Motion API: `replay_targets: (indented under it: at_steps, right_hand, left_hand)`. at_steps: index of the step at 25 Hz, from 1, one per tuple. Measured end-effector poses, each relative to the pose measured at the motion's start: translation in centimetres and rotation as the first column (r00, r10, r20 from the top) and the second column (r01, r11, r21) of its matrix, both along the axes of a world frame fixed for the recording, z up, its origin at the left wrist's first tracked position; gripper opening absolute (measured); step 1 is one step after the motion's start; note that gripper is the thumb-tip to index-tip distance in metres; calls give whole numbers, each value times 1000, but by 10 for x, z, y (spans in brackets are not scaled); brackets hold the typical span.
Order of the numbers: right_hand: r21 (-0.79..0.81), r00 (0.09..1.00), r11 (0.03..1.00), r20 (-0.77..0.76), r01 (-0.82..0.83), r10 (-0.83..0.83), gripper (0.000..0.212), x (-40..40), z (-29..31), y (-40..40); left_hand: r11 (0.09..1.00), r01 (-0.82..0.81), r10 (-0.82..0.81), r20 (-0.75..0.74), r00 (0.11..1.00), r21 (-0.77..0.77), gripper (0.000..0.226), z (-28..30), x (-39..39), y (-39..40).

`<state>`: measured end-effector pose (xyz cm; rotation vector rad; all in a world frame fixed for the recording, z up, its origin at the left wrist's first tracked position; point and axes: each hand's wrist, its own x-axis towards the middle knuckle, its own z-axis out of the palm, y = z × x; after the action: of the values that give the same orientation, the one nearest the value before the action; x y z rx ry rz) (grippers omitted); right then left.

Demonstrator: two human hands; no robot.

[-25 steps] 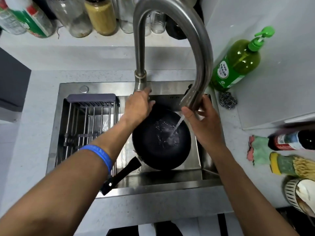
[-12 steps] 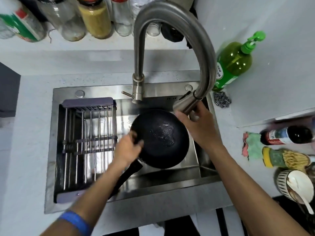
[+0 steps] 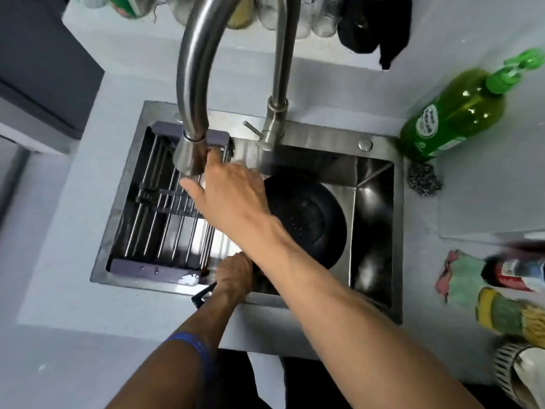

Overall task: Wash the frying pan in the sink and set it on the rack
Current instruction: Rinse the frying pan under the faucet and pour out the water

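The black frying pan (image 3: 306, 219) lies in the steel sink (image 3: 374, 208), wet inside, its handle pointing toward the near edge. My left hand (image 3: 234, 276) is closed around that handle at the sink's front rim; only the handle's tip shows below it. My right hand (image 3: 227, 190) reaches across over the pan's left side and holds the faucet spout head (image 3: 190, 154), which hangs over the wire rack (image 3: 165, 208) in the sink's left half. No water runs from the spout.
A green soap bottle (image 3: 454, 113) and a steel scourer (image 3: 424, 180) sit right of the sink. Bottles, a cloth (image 3: 460, 278) and a bowl (image 3: 522, 373) lie on the right counter. Jars line the back ledge.
My right hand swung the spout from over the pan leftward to above the rack. My left hand slid from the pan's rim down onto the handle. The water stopped.
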<state>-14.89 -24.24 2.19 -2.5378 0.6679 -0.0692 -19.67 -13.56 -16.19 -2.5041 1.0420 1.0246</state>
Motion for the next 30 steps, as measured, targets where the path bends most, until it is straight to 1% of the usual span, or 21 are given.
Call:
replay_targets:
  at_steps: [2, 3, 5, 7, 9, 12, 13, 14, 16, 17, 18, 19, 20, 21, 22, 23, 24, 25, 26, 28, 30]
  right_hand:
    - [41, 999, 998, -8, -46, 46, 43, -27, -14, -23]
    - [56, 997, 997, -63, -47, 50, 43, -49, -27, -38]
    - [56, 970, 998, -243, -9, 23, 46, -96, -52, -68]
    - [64, 925, 997, -378, 49, -21, 50, -141, -73, -89]
    - [71, 917, 992, -392, 106, -70, 49, -174, -85, -104]
    - [54, 908, 946, -302, 320, -290, 39, -215, -87, -134]
    - [56, 889, 915, -268, 399, -371, 38, -225, -85, -143]
    - [80, 871, 885, -239, 459, -430, 40, -232, -82, -149]
    - [190, 844, 825, -183, 533, -503, 42, -240, -76, -157]
    - [252, 833, 794, -155, 554, -532, 41, -240, -73, -159]
    - [307, 821, 765, -130, 566, -555, 40, -239, -71, -161]
    - [354, 808, 736, -116, 577, -578, 38, -237, -68, -162]
    - [397, 790, 703, -108, 590, -603, 39, -234, -66, -164]
    - [439, 768, 663, -104, 606, -632, 43, -231, -63, -168]
    - [474, 738, 617, -112, 628, -666, 47, -226, -59, -173]
    - [492, 701, 571, -121, 657, -703, 51, -224, -54, -179]
    - [491, 664, 534, -128, 688, -737, 52, -223, -48, -185]
    - [446, 637, 529, -130, 722, -760, 51, -226, -43, -193]
    - [351, 622, 553, -119, 756, -774, 51, -231, -38, -199]
    - [169, 631, 619, -22, 767, -776, 50, -238, -22, -219]
    - [149, 642, 655, 131, 741, -756, 45, -228, 0, -248]
  left_hand:
    - [993, -116, 118, 66, 991, -37, 36, -7, -11, -13]
    - [983, -177, 181, 99, 979, -50, 29, -8, -15, -18]
    - [974, -210, 218, 116, 969, -80, 25, -9, -22, -21]
    - [970, -205, 220, 114, 969, -127, 32, -8, -24, -19]
    - [954, -248, 263, 76, 962, -169, 52, 2, -15, -17]
    - [919, -356, 346, -85, 934, -170, 72, 18, 3, -9]
    - [903, -396, 371, -163, 914, -166, 72, 22, 6, -5]
    - [871, -466, 417, -268, 869, -155, 67, 28, 5, -6]
    - [761, -634, 508, -479, 716, -140, 50, 37, 2, -11]
    - [679, -727, 550, -586, 595, -102, 38, 42, -1, -17]
    - [654, -752, 538, -649, 537, -81, 29, 48, -1, -22]
    - [701, -705, 469, -676, 568, -106, 27, 54, -1, -26]
    - [774, -616, 382, -669, 638, -145, 27, 60, -2, -30]
    - [826, -529, 307, -631, 712, -196, 26, 66, -1, -34]
    - [871, -414, 230, -525, 819, -265, 30, 72, -1, -35]
    - [910, -271, 146, -372, 917, -312, 37, 78, -2, -36]
    - [931, -137, 69, -207, 976, -338, 42, 83, -5, -38]
    - [939, -57, 28, -90, 996, -339, 44, 90, -7, -41]
    - [943, -13, 9, -13, 1000, -331, 45, 96, -10, -44]
    - [935, 74, -30, 130, 991, -348, 45, 114, -12, -55]
    - [914, 183, -81, 281, 956, -363, 38, 138, -9, -74]
